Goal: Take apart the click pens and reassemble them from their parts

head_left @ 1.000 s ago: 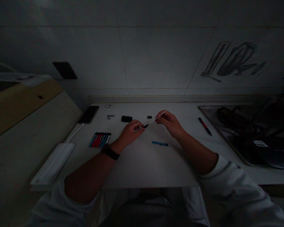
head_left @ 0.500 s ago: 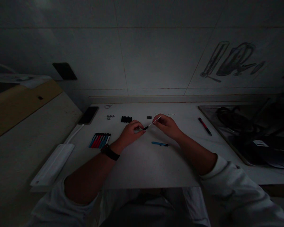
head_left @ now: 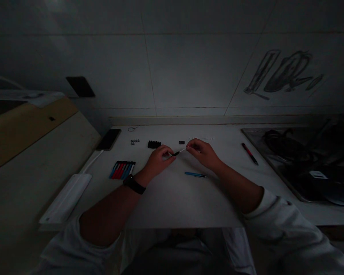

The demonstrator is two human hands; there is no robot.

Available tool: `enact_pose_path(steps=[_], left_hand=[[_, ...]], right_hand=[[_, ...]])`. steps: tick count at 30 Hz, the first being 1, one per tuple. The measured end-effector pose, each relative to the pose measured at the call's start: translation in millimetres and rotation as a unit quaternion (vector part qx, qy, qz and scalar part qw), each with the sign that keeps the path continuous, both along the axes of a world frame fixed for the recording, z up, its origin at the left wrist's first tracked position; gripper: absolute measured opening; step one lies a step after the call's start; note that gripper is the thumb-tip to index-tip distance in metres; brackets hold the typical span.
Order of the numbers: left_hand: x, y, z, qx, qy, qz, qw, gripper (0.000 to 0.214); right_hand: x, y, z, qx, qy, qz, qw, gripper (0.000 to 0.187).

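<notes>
2 white sleeves frame the near edge, bare forearms running out over the white table (head_left: 174, 202). A blue pen (head_left: 195, 175) lies just in front of the right hand (head_left: 204, 153). That hand pinches the pale end of a thin pen refill (head_left: 180, 152). The left hand (head_left: 158, 159), watch (head_left: 134, 184) on its wrist, closes its fingertips on the dark end. The refill hangs just above the table, bridging both hands. Left of them sits a row of red and blue pens (head_left: 122, 170). Farther back are black caps (head_left: 154, 144) and a phone (head_left: 109, 139). Off to the right, 1 red pen (head_left: 249, 153) lies beside the sink (head_left: 275, 167).
</notes>
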State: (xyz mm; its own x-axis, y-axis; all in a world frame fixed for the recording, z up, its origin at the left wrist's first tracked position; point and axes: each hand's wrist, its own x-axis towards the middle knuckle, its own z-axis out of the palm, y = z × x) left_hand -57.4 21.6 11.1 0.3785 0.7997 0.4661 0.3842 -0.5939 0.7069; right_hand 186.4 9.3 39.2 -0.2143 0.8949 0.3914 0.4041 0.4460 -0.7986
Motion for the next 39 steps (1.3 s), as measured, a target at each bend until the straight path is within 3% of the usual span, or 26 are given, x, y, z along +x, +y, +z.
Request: enact_pose_path(steps=[7,10,14,18,22,26,29,34,39], left_hand=[[-2.0,1.6,-1.4,0.000,-0.011,0.042,0.999,0.010],[-2.8,2.7,-2.6,-0.001,-0.015,0.071,0.997,0.010],[-3.4,2.0,-2.4,-0.003,-0.022,0.082,0.996,0.010],[-2.7,0.9,-1.5,-0.017,-0.024,0.089,0.996,0.011],[-2.3,1.8,-1.4,-0.038,-0.044,0.094,0.994,0.012],[-3.2,4.4,-3.1,-0.046,-0.069,0.103,0.991,0.014],[-3.6,5.3,-3.9,-0.053,-0.086,0.099,0.990,0.014],[-2.6,1.9,0.6,-0.050,-0.085,0.093,0.991,0.013],[-2.1,-2.1,6.3,-0.042,-0.063,0.091,0.993,0.011]], right_hand=[[9.7,1.8,7.1,-0.021,-0.095,-0.031,0.995,0.026],[16.6,-1.0,13.5,-0.080,-0.212,0.038,0.973,0.023],[15.9,-11.3,17.1,-0.156,-0.320,0.158,0.921,0.023],[8.3,-19.1,14.6,-0.147,-0.363,0.179,0.902,0.014],[6.3,-15.6,13.5,-0.127,-0.292,0.189,0.929,0.007],[10.1,-3.8,13.0,-0.144,-0.103,0.162,0.971,0.022],[12.8,3.5,10.2,-0.110,0.006,0.108,0.988,0.028],[13.9,4.5,8.5,-0.011,-0.038,-0.008,0.999,0.023],[13.2,1.4,11.5,0.041,-0.112,-0.049,0.992,0.019]])
